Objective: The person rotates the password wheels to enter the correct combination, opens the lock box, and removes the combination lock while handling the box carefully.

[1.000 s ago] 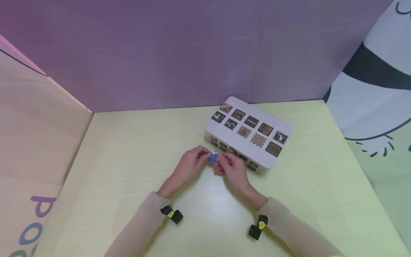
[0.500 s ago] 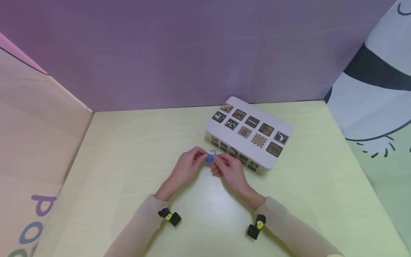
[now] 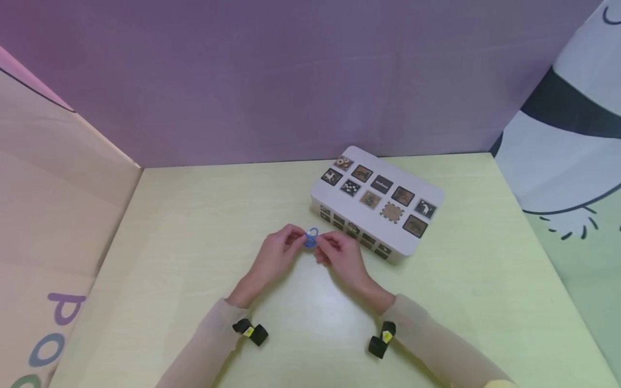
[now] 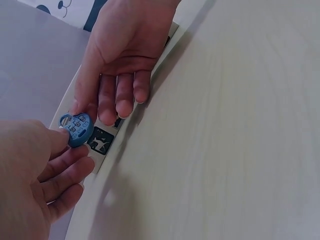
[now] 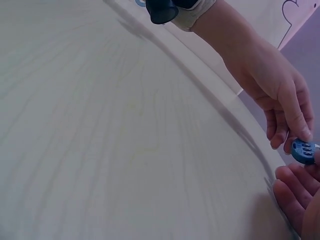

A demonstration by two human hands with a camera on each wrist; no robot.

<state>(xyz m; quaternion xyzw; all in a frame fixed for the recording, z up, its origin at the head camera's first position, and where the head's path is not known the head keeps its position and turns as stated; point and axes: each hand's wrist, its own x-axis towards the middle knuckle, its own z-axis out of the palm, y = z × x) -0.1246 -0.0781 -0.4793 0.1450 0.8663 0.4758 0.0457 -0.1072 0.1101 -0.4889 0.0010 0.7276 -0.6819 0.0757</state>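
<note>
A small blue combination padlock (image 3: pixel 310 242) is held up between both hands in the head view, its curved shackle at the top. My left hand (image 3: pixel 273 260) pinches its left side between thumb and fingers. From the right, my right hand (image 3: pixel 345 261) pinches the other side, the remaining fingers curled below. In the left wrist view several number dials show on the face of the padlock (image 4: pixel 80 131). The right wrist view catches the padlock (image 5: pixel 302 151) at its right edge, partly covered by fingertips.
Just behind the right hand, a white rounded box (image 3: pixel 361 213) printed with small square pictures lies at an angle on the pale wooden table (image 3: pixel 194 215). A purple wall panel (image 3: pixel 291 81) stands along the back edge, with printed panels at both sides.
Both hands have shifted a little to the left with the padlock between them. The padlock's shackle loop shows more plainly now. The box stays in place.
</note>
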